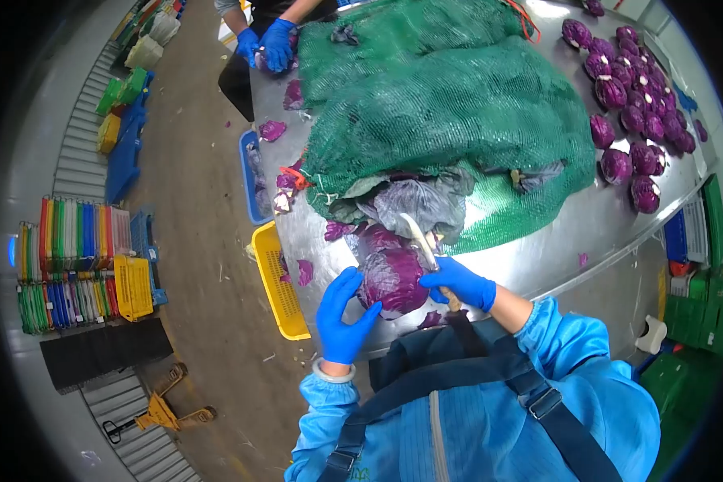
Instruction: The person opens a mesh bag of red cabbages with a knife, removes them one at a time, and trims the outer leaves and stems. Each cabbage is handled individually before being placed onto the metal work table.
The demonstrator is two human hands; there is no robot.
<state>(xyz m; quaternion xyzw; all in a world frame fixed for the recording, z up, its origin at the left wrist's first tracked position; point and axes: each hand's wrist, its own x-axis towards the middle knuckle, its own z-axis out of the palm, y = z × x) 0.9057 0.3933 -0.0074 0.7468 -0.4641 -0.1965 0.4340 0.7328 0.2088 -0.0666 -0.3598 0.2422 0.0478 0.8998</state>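
Note:
A red cabbage (394, 281) is in front of me at the near edge of the metal table. My left hand (342, 320), in a blue glove, grips its left side with thumb and fingers apart around it. My right hand (463, 285), also gloved in blue, is closed on a knife (420, 241) with a pale curved blade and a brownish handle. That hand's fingers are at the cabbage's right side. Just beyond lie loose dark outer leaves (422, 205) at the mouth of a green mesh sack (450, 120).
Many trimmed red cabbages (635, 96) are piled at the right of the metal table (530, 269). A yellow crate (279, 281) and a blue bin (255, 177) stand along its left edge. Across the table's far left corner, another person's gloved hands (275, 46) hold a cabbage.

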